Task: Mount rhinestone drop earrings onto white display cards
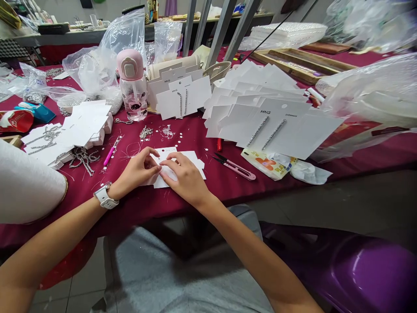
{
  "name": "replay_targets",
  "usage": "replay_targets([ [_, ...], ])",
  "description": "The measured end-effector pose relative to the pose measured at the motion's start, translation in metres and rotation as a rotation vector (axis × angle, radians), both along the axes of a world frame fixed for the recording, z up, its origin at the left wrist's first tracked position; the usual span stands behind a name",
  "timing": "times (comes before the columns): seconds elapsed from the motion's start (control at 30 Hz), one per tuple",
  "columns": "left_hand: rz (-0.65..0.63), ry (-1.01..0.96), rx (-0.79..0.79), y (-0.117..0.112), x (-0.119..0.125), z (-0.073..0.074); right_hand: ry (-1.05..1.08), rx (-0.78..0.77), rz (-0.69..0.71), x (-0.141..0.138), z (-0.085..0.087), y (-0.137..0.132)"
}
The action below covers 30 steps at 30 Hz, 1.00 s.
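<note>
My left hand (137,170) and my right hand (184,176) meet over a small white earring card (167,153) near the table's front edge, their fingertips pressed on it. Anything fine between the fingers is hidden. A white watch (104,195) circles my left wrist. Left of the hands lie a pink seam ripper (112,150) and a tangle of rhinestone chain (84,158). A pink-handled thread snip (234,167) rests to the right. Beyond it, MNG cards with long rhinestone earrings (270,124) overlap in a pile.
A burgundy tablecloth (156,208) covers the table, which is crowded with plastic bags, a pink-lidded water bottle (133,84) and stacked blank cards (84,124). A large white thread cone (22,182) juts in at left. A wooden tray (299,65) stands behind. A purple stool (355,274) sits lower right.
</note>
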<state>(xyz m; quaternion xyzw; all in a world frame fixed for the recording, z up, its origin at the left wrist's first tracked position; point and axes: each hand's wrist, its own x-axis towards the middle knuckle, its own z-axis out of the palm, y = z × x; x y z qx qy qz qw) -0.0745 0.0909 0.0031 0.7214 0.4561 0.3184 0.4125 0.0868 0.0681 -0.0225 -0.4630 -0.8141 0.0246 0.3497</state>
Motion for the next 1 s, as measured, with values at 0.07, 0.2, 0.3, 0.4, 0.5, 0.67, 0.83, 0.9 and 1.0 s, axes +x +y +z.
replay_targets([
  [0.07, -0.009, 0.009, -0.001, 0.000, -0.001, 0.000, -0.009, -0.003, -0.004, -0.001, 0.000, 0.000],
  [0.2, -0.031, 0.020, 0.017, 0.001, -0.002, -0.002, 0.008, -0.037, 0.003, -0.002, 0.001, 0.001],
  [0.3, -0.050, 0.027, 0.039, 0.002, -0.001, -0.004, 0.044, -0.080, 0.011, -0.002, 0.001, 0.003],
  [0.4, -0.085, 0.033, 0.073, 0.001, 0.000, -0.004, 0.084, -0.131, 0.022, 0.000, 0.001, 0.005],
  [0.5, -0.083, 0.070, 0.117, 0.000, 0.001, -0.003, 0.124, -0.196, 0.033, 0.001, 0.003, 0.006],
  [0.67, -0.063, 0.114, 0.124, 0.000, 0.000, -0.003, 0.181, -0.321, 0.037, 0.001, 0.006, 0.006],
  [0.83, -0.063, 0.130, 0.136, -0.001, 0.000, -0.002, 0.196, -0.428, 0.049, 0.002, 0.006, 0.007],
  [0.9, -0.064, 0.136, 0.155, -0.003, 0.001, -0.001, 0.195, -0.471, 0.056, 0.003, 0.007, 0.008],
  [1.0, -0.054, 0.158, 0.219, -0.005, 0.003, 0.002, 0.198, -0.533, 0.073, 0.005, 0.008, 0.010],
])
